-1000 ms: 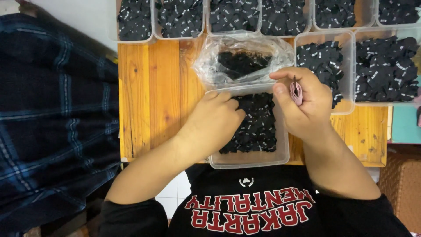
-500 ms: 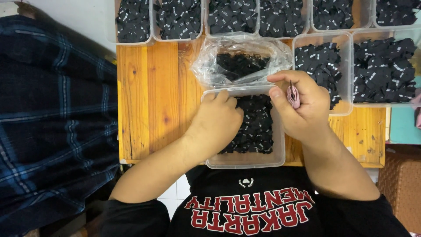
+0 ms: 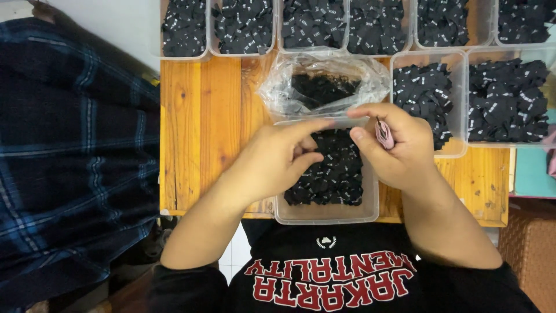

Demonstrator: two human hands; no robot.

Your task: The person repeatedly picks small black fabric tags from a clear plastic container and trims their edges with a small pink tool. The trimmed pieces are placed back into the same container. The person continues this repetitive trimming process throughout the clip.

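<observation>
Seen from above, a person in a black shirt with red lettering works over a clear plastic tub [image 3: 324, 213] of small black fabric labels [image 3: 333, 174] at the near edge of a wooden table [image 3: 200, 127]. The left hand [image 3: 275, 159] hovers over the tub's left side, fingers loosely curled and grasping nothing, the forefinger stretched toward the right hand [image 3: 399, 148]. That hand sits over the tub's right rim, its fingers closed around a small pink tool [image 3: 384, 134] pinched against the palm. Just behind the tub lies a crumpled clear plastic bag [image 3: 321, 84] holding more black labels. Further clear tubs [image 3: 425, 98] of the same labels stand to the right and along the far edge. A dark plaid cloth [image 3: 69, 162] lies at left
</observation>
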